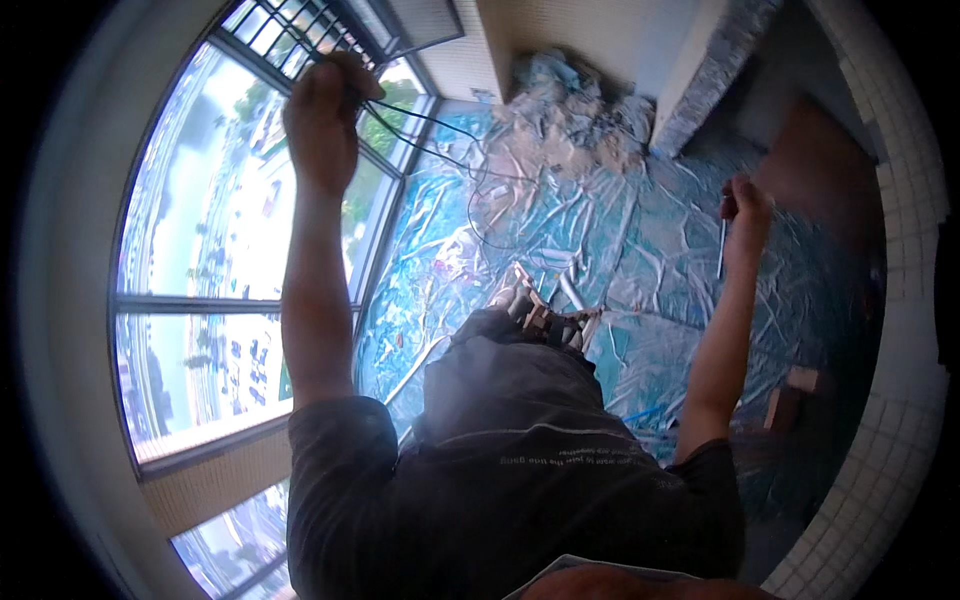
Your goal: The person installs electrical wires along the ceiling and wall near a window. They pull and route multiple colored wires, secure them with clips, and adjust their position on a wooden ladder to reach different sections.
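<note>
Black cable [410,112] up by the window [220,230], slim tool [722,245] out right!

Left hand [325,115] is high beside the dark grille [290,35], fingers wrapped round the cable, which trails in loops above the blue plastic sheet [660,270]; right hand [748,200], out wide, grips the tool, shaft pointing down, perhaps a screwdriver, though it's too blurred to be sure.
</note>
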{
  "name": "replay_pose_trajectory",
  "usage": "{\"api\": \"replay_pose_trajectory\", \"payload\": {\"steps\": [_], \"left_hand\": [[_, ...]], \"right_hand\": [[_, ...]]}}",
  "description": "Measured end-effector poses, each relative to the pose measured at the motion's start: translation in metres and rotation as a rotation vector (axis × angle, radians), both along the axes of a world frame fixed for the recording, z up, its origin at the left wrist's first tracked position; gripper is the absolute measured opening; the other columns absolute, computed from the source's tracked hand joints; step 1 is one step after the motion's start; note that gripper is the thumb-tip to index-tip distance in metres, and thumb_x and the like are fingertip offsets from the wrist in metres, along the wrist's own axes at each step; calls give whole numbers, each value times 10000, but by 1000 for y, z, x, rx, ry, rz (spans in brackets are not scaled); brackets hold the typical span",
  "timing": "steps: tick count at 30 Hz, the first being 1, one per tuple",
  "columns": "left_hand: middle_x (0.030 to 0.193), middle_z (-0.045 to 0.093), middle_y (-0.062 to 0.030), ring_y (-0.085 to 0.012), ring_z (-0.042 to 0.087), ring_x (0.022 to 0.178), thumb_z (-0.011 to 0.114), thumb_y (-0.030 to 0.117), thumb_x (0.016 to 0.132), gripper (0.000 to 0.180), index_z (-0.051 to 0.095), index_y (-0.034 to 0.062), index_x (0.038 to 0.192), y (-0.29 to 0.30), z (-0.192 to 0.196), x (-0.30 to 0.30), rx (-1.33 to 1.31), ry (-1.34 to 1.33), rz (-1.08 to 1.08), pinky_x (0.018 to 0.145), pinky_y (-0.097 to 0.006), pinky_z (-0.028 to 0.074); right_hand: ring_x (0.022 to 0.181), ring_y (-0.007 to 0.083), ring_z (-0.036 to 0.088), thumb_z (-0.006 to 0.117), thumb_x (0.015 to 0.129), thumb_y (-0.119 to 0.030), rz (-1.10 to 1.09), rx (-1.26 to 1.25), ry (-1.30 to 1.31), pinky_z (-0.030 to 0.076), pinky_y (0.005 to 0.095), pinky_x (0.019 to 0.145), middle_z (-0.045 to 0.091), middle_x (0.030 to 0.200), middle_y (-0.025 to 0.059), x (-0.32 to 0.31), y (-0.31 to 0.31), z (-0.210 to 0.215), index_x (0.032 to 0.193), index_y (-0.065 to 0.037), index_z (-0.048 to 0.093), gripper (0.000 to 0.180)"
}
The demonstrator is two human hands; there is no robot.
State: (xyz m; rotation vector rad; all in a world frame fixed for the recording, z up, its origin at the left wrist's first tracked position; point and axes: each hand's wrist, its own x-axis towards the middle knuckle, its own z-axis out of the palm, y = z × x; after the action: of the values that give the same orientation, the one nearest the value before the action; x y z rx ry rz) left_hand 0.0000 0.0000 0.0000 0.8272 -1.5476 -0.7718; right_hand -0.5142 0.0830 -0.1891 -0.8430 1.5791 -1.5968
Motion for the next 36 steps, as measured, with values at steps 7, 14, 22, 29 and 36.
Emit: {"api": "replay_pose_trajectory", "payload": {"steps": [7, 14, 22, 29, 36], "left_hand": [[751, 625, -42, -109, 579, 674, 511, 133, 1001, 249, 641, -18, 851, 55, -80, -23, -87, -190, 448, 625, -282, 468], [778, 670, -76, -167, 630, 727, 556, 84, 949, 175, 683, -36, 954, 56, -75, -42, 149, -16, 308, 702, -298, 496], [807, 647, -47, -129, 600, 755, 619, 4, 840, 155, 741, -8, 935, 52, -80, -35, 167, 20, 78, 694, -282, 477], [753, 615, -1, -95, 537, 692, 608, 12, 855, 163, 734, -19, 954, 29, -94, -15, 191, 334, 10, 651, -251, 431], [852, 663, -22, -95, 587, 728, 681, 7, 829, 255, 702, -16, 1082, 3, -37, 23, -24, 13, 209, 668, -238, 451]], "right_hand": [[534, 66, 440, 633, 957, -233, 345, -100, -56, 342, 256, 500, 548, 651, -19, 90, -45, 29, 874, -45, 684, 212], [828, 118, 657, 613, 973, -268, 614, -465, 378, 528, 242, 669, 681, 1068, 85, 189, -59, 159, 1232, -44, 655, 345], [899, 177, 672, 625, 958, -265, 663, -841, 602, 551, 307, 766, 637, 1175, 147, 299, -53, 306, 1387, -40, 521, 496], [600, 91, 588, 584, 970, -159, 550, -875, 804, 482, 247, 545, 668, 831, 72, 311, -55, 329, 1317, -3, 582, 380], [568, 49, 546, 519, 1001, -110, 628, -799, 642, 463, 214, 513, 631, 759, 38, 277, -46, 319, 1333, -9, 576, 352]]}}
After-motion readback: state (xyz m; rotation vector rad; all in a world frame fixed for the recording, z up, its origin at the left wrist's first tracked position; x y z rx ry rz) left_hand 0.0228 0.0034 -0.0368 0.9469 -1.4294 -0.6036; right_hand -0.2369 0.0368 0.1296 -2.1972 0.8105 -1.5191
